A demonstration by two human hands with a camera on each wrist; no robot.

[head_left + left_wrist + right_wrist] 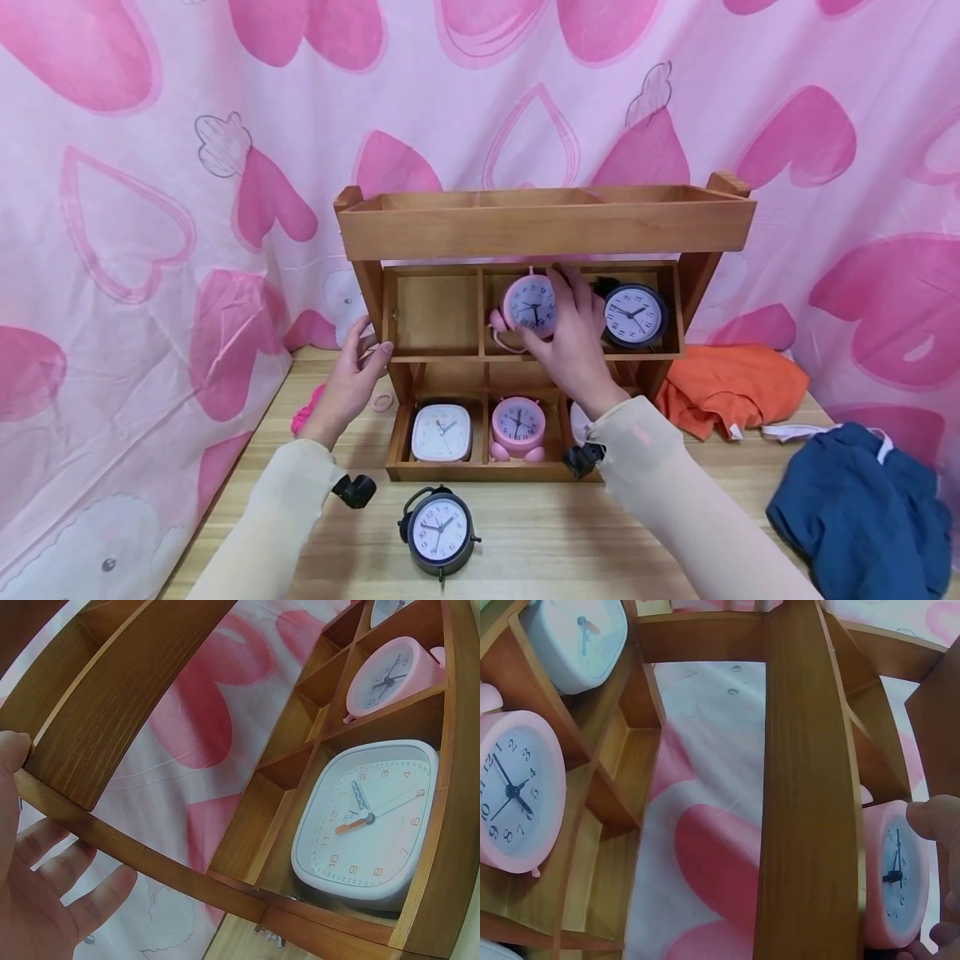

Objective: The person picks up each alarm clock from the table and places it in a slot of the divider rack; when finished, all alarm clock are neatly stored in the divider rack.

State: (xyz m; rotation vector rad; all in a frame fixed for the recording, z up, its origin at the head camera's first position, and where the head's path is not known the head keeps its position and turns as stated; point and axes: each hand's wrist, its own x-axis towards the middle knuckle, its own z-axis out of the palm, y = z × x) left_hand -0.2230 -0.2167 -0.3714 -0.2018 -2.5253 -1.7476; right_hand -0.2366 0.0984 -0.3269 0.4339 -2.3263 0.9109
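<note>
My right hand [573, 350] grips a round pink alarm clock [528, 302] in the middle compartment of the rack's second tier. The clock lies turned, its bells toward the left. In the right wrist view thumb and fingers hold the edge of this pink clock [896, 874]. My left hand [351, 379] holds the left side of the wooden rack [543, 233]; in the left wrist view the thumb lies on the tier's edge and the fingers are at the outer side. A black alarm clock [634, 316] sits in the compartment to the right; the left compartment [437, 312] is bare.
The bottom tier holds a white square clock [441, 433], a pink clock [517, 427] and a partly hidden white one [579, 423]. Another black alarm clock [440, 530] stands on the table in front. Orange cloth [731, 387] and blue cloth [858, 508] lie right; a pink scrunchie [306, 410] left.
</note>
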